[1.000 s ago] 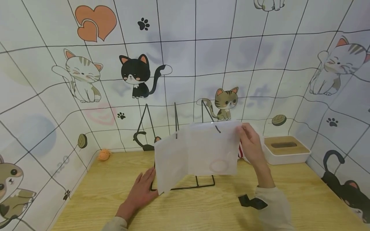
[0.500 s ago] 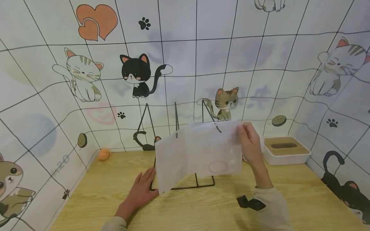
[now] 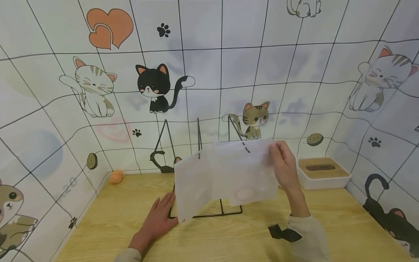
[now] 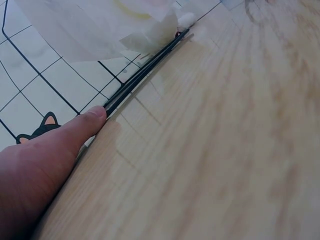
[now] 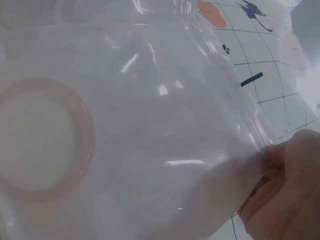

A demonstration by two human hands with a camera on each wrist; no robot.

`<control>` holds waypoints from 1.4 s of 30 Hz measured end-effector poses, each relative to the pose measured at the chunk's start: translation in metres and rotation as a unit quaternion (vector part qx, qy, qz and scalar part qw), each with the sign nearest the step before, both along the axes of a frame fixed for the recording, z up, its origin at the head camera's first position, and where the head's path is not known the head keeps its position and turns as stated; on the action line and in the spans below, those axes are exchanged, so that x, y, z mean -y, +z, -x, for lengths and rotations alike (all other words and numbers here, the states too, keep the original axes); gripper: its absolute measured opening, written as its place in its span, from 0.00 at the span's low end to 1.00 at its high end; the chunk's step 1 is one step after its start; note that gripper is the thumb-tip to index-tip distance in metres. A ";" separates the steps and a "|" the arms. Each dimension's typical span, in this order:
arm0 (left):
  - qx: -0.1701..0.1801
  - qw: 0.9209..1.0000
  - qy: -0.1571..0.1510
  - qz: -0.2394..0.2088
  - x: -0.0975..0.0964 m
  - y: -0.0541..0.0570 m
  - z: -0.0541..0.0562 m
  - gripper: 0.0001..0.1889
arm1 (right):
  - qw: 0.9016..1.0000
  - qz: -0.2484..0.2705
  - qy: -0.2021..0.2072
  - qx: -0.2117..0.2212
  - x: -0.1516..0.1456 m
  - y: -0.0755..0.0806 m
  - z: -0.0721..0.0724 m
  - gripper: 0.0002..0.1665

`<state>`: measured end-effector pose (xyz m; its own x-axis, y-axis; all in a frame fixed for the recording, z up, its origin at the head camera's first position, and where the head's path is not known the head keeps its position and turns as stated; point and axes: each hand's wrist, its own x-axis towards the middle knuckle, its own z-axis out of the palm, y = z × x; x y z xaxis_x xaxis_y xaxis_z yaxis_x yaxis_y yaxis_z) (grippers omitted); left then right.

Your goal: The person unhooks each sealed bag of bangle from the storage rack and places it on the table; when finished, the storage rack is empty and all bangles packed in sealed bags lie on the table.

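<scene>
My right hand (image 3: 285,163) pinches the upper right corner of a translucent plastic bag (image 3: 258,167), thumb on the near side. A pink ring shape (image 5: 87,142) shows on the bag in the right wrist view. Another translucent sheet (image 3: 193,183) hangs at the left, its lower corner close to my left hand (image 3: 158,218). Both overlap a black wire rack (image 3: 216,214) that stands on the table, and hide much of its middle. My left hand lies at the rack's front left corner with fingers extended. In the left wrist view the thumb (image 4: 95,114) presses on the base wire.
The table (image 3: 203,243) is wood-patterned and backed by walls with printed cats. At the back right is a white tissue box (image 3: 324,183) with a wooden lid. An orange yarn ball (image 3: 116,177) sits at the back left. A black strap (image 3: 284,233) shows by my right sleeve.
The bag's lower right part has swung slightly rightward, and a lower flap now hangs below the sheet. A red-striped thing behind it has become hidden. My left hand has stayed in place.
</scene>
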<state>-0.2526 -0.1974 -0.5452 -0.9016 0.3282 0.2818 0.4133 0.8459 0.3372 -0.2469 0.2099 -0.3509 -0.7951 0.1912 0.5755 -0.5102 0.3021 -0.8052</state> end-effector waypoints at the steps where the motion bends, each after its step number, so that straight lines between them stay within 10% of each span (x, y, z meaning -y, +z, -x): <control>1: 0.000 1.000 0.000 -0.001 0.000 0.000 -0.001 0.49 | 1.000 0.000 0.000 0.000 0.000 0.000 -0.001 0.18; 42: 0.020 1.000 -0.002 0.005 0.004 0.000 0.000 0.48 | 0.997 0.050 -0.027 -0.060 -0.001 0.007 -0.011 0.12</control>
